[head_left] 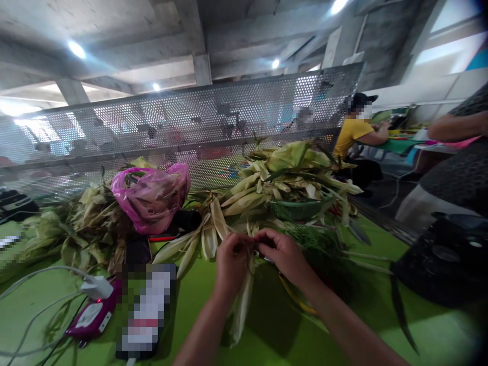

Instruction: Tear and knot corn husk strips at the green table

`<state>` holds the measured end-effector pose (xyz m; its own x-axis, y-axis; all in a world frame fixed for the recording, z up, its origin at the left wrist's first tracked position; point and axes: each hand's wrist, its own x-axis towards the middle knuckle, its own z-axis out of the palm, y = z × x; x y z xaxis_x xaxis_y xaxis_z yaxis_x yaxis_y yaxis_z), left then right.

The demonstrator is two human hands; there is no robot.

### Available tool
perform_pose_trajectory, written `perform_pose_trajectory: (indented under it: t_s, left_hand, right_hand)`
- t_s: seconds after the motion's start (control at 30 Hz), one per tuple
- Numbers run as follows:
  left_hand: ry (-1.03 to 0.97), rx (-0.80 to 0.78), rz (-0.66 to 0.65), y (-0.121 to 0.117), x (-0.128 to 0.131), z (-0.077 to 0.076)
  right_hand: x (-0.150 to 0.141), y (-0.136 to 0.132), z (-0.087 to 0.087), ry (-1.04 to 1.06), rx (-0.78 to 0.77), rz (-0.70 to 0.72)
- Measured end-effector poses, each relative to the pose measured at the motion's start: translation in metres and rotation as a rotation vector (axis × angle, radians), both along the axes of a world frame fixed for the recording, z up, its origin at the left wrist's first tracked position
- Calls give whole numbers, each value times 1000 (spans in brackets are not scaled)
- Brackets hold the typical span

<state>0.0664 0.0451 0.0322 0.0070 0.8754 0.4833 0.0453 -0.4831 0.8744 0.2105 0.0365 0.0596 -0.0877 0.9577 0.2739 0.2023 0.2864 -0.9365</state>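
Both my hands meet over the green table [202, 315], fingertips close together. My left hand [233, 256] is closed around a pale corn husk [244, 310], whose long end hangs down toward the tabletop. Beside it, my right hand [280, 249] pinches at the same husk near its upper part; the exact spot between the fingertips is too small to make out. Just beyond my hands lie more loose corn husks [209, 239], spread in strips. Behind them a green basin [297, 209] is heaped with a large pile of husks [290, 157].
A pink plastic bag [152, 198] stands by dry husks [95, 218] at left. Nearer are a phone [147, 310] and a purple power strip [91, 315] with cables. A black bag [442, 259] sits right. A perforated metal screen [213, 122] runs behind; a person in yellow [353, 132] sits beyond.
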Motion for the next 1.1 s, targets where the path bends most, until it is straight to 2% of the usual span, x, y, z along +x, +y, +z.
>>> perform_pose_trajectory:
  t_s: [0.2, 0.3, 0.43, 0.57, 0.7, 0.9, 1.1]
  left_hand:
    - [-87, -55, -44, 2, -4, 1]
    - [-87, -67, -68, 4, -5, 2]
    - [-161, -162, -123, 2, -4, 3]
    - [-225, -213, -114, 0, -4, 6]
    - [-240, -211, -138, 1, -4, 7]
    - [-220, -209, -196, 4, -7, 4]
    - [-282, -270, -323, 1, -7, 7]
  right_hand:
    - [4, 1, 1, 118, -92, 136]
    - [3, 2, -1, 120, -99, 128]
    - [0, 0, 1, 134, -80, 93]
    - [1, -5, 6, 176, -56, 27]
    - [3, -5, 7, 143, -33, 48]
    - [1, -4, 7, 19, -83, 84]
    - [3, -6, 9, -29, -43, 75]
